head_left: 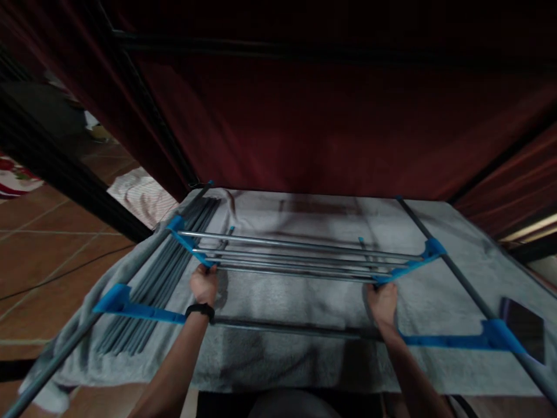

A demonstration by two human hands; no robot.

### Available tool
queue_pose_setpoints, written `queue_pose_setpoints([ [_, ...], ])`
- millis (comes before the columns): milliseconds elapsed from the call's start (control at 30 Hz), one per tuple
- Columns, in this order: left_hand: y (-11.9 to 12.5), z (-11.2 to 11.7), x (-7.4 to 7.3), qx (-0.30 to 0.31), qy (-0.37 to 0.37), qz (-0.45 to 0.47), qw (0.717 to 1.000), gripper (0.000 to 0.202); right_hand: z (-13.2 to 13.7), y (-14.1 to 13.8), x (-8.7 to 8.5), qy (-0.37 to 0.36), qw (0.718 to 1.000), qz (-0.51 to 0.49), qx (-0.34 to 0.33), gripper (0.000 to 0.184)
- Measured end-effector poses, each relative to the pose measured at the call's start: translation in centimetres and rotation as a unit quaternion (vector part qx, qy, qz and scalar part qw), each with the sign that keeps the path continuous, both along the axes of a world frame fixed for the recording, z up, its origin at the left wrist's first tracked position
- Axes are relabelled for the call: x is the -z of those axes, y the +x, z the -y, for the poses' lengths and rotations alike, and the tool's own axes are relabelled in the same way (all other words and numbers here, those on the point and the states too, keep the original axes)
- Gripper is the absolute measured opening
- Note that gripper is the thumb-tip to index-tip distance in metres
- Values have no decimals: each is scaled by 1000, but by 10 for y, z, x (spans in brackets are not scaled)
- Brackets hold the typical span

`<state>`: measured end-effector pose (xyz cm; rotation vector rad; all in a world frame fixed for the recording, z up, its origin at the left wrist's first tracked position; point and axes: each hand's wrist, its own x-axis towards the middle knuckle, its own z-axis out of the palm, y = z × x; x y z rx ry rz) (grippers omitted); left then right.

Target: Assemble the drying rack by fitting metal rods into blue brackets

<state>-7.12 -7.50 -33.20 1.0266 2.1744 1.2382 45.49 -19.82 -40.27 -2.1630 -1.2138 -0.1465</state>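
While grey tubes (169,273) lie at left, both hands (203,284) (383,299) grasp the rack (300,245) at its blue brackets (434,249)

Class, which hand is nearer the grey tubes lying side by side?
Left: the left hand is just right of those grey tubes; the right hand is much farther right.

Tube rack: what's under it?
A gray blanket, plus a bundle of loose gray tubes below the rack's left side. The near left blue bracket covers part of the tubes. Whatever supports the blanket is mostly hidden beneath it.
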Motion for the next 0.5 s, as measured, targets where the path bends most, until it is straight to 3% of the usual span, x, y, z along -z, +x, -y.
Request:
queue_pose_setpoints([
  [133, 0, -3, -2, -12, -19, -39, 999, 9, -2, -8, -6, -1, 999, -32, 35, 27],
  [500, 4, -5, -9, -24, -49, -99, 994, 24, -2, -18, -13, 30, 996, -78, 41, 22],
])
